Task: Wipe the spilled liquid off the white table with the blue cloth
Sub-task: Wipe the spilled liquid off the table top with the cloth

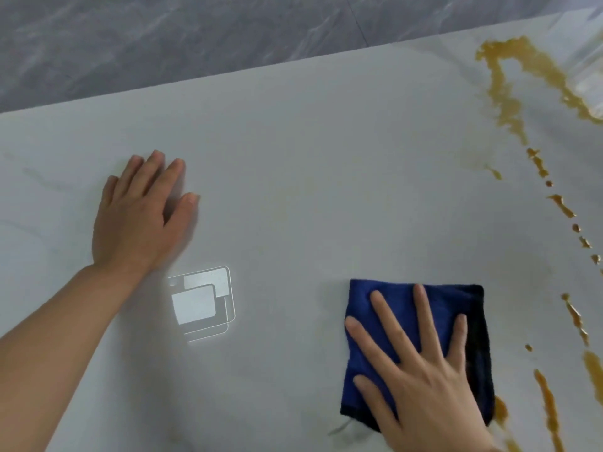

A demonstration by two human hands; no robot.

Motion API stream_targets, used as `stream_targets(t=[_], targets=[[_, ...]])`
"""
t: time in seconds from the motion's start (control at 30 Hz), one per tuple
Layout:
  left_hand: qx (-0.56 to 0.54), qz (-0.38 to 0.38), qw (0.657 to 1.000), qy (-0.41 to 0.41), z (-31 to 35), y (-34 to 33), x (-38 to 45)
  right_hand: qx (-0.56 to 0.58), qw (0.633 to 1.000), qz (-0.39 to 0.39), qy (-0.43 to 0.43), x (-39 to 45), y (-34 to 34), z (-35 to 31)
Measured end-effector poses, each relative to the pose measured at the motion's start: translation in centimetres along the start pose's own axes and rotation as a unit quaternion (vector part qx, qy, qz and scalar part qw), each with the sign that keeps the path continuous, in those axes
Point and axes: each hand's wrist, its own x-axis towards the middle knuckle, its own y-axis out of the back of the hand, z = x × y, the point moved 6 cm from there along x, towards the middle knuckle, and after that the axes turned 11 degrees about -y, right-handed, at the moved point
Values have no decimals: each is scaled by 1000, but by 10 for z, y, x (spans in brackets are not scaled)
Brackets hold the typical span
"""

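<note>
The right hand (421, 376) lies flat on the blue cloth (385, 308) and hides its middle, and the wrist is cut off at the bottom edge. The brown spill (509, 102) runs off the right edge and the bottom edge, so its end cannot be seen. The left hand (137, 213) looks blurry along its thumb side, and the counter (293, 158) runs past the left and right edges.

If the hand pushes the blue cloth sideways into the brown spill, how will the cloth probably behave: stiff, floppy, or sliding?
The blue cloth lies folded flat and looks soft, so it is probably floppy and may bunch at its edges. The right hand presses it with spread fingers, which should keep it flat. The white table looks glossy, so the cloth likely slides easily toward the spilled liquid.
</note>
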Motion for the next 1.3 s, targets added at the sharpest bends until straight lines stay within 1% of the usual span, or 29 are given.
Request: stream_targets(t=[0.03,0.1,0.2,0.27,0.33,0.4,0.47,0.5,0.57,0.63,0.7,0.77,0.87,0.97,1.07,1.13,1.2,1.3], targets=[[0,-1,1000,0,0,0,0,-4,999,11,30,-5,-2,-14],[-1,-2,1000,-2,0,-1,1,-2,998,23,65,-4,-5,-38],[2,-4,1000,-6,-1,-2,1,12,995,33,89,16,-1,-61],[5,-4,1000,-8,-2,-3,0,-2,995,51,89,37,3,-62],[4,2,1000,-9,-2,-3,1,-22,996,62,59,60,10,-49],[5,2,1000,-13,-2,-3,2,-28,998,50,-4,69,11,-26],[12,4,1000,-17,-3,-3,3,-9,998,41,-51,58,7,-7],[15,5,1000,-19,-3,-3,3,-5,997,49,-52,45,5,-4],[15,8,1000,-24,-3,-4,3,-2,999,48,-20,13,-2,-16],[14,11,1000,-22,-4,-4,3,0,998,38,58,-17,-11,-45],[16,12,1000,-20,-4,-4,3,-22,989,31,142,-35,-19,-78],[19,10,1000,-22,-3,-4,4,-28,986,28,165,-31,-21,-99],[20,9,999,-27,-1,-3,3,5,990,52,130,-4,-9,-111],[15,9,999,-27,-2,-3,3,13,996,62,60,22,0,-103],[10,6,1000,-23,-4,-3,3,12,998,63,-7,22,2,-82],[9,6,1000,-26,-3,-3,4,11,997,70,-32,8,-1,-66],[11,7,1000,-28,-3,-4,4,13,997,73,-27,-17,-10,-56],[15,9,1000,-26,-5,-5,4,-24,995,85,50,-56,-28,-59]])
